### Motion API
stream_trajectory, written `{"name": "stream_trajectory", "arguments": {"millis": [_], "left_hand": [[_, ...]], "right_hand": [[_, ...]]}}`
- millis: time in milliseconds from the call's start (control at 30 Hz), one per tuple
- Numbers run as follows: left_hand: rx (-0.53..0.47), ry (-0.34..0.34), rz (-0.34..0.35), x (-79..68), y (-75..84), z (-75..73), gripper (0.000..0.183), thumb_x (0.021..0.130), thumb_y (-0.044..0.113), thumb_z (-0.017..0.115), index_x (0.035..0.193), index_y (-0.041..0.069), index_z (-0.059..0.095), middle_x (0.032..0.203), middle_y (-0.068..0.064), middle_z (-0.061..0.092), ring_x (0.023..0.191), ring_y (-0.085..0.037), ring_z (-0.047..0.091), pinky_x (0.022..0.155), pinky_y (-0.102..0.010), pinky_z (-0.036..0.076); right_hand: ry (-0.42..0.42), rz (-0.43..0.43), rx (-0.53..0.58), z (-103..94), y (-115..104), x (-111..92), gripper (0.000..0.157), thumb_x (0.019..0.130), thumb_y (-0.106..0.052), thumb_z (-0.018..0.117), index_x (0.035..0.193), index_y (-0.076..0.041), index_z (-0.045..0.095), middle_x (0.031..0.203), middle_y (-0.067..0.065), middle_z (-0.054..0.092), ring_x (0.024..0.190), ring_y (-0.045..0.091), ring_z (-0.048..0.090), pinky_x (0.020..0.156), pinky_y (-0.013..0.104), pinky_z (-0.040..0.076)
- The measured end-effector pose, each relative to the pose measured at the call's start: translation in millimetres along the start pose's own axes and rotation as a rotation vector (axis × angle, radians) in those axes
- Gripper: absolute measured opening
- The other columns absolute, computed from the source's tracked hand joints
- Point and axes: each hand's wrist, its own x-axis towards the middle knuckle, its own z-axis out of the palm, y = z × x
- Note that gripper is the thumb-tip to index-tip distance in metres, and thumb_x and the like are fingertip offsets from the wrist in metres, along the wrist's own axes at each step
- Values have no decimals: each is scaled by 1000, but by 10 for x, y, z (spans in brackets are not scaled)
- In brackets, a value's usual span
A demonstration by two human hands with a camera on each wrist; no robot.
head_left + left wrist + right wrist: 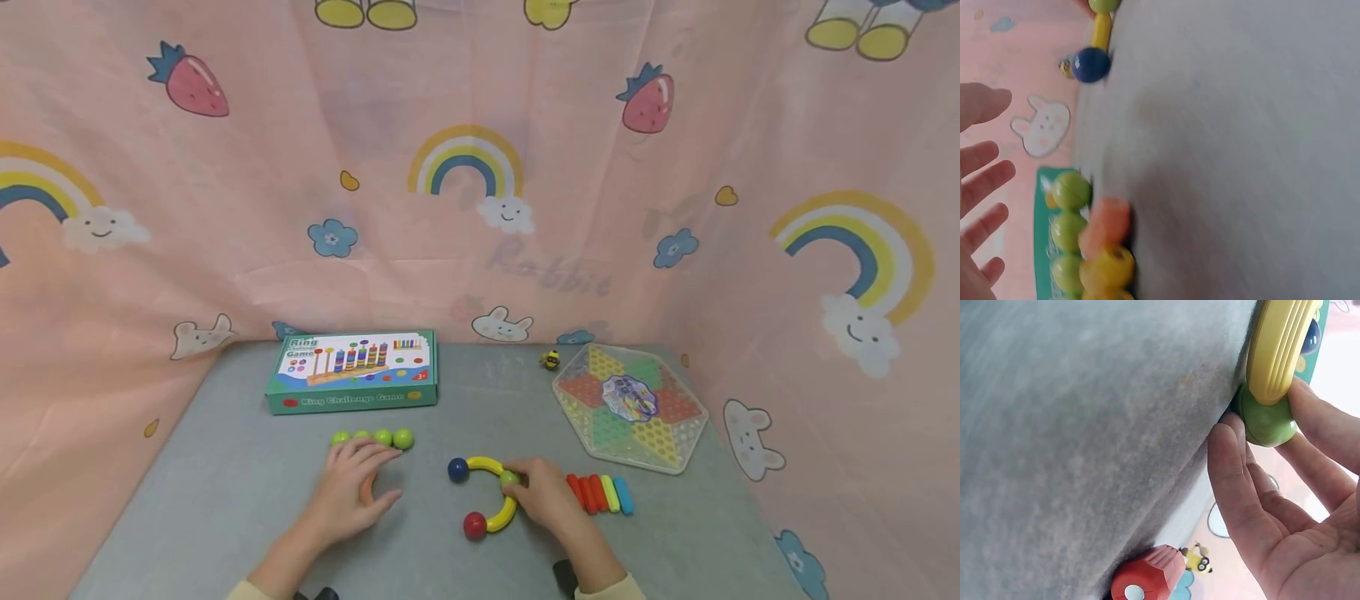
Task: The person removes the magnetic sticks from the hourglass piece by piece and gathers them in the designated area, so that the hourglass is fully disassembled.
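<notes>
My right hand (542,493) pinches a green ball (1266,419) between thumb and fingers. Curved yellow rods (501,514) run from that ball to a blue ball (458,470) and a red ball (475,526), making an open arc on the table. My left hand (347,490) hovers with fingers spread, holding nothing. Just beyond it lies a row of green balls (403,438), partly covered by its fingers. In the left wrist view, an orange piece (1110,225) and yellow pieces (1109,269) sit beside that row; the left hand mostly hides them from the head view.
Right of my right hand, short red, yellow-green and blue rods (624,496) lie side by side. A hexagonal board (588,442) and a small yellow figure (551,360) are at the back right. A green game box (352,402) stands at the back left, before a pink curtain (450,283).
</notes>
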Motion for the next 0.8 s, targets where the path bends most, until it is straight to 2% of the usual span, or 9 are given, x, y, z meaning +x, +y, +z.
{"name": "stream_trajectory", "arguments": {"millis": [133, 300, 500, 667, 800], "left_hand": [[-30, 38, 27, 89, 112, 40, 53, 75, 31, 87, 123, 17, 71, 119, 3, 71, 118, -26, 56, 99, -56, 35], [-32, 35, 30, 191, 223, 134, 51, 76, 30, 86, 123, 18, 70, 120, 0, 72, 118, -27, 58, 98, -56, 38], [-37, 2, 13, 290, 355, 261, 47, 80, 28, 83, 123, 16, 70, 121, -1, 71, 120, -26, 59, 100, -57, 42], [-40, -36, 21, 344, 443, 386, 45, 81, 31, 82, 123, 17, 70, 121, 2, 70, 120, -24, 58, 100, -52, 43], [-64, -64, 17, 381, 501, 452, 46, 82, 31, 81, 124, 14, 70, 121, 1, 70, 120, -24, 57, 101, -54, 42]], "right_hand": [[-4, 2, -2, -3, -4, 8, 34, 88, -19, 78, 121, -8, 74, 113, 7, 72, 95, 19, 59, 88, 47, 55], [-4, 23, -2, -4, -7, 11, 35, 88, -19, 78, 121, -8, 74, 115, 7, 72, 97, 20, 60, 90, 47, 55], [-12, 28, -5, 9, -8, 20, 35, 88, -19, 78, 121, -8, 73, 114, 6, 71, 95, 19, 58, 88, 46, 55], [-13, 42, -2, 19, -6, 20, 36, 89, -20, 78, 122, -8, 73, 117, 8, 71, 99, 20, 59, 91, 48, 55], [-17, 61, 8, 21, -3, 26, 36, 89, -20, 78, 123, -9, 73, 117, 8, 71, 98, 20, 59, 91, 48, 55]]}}
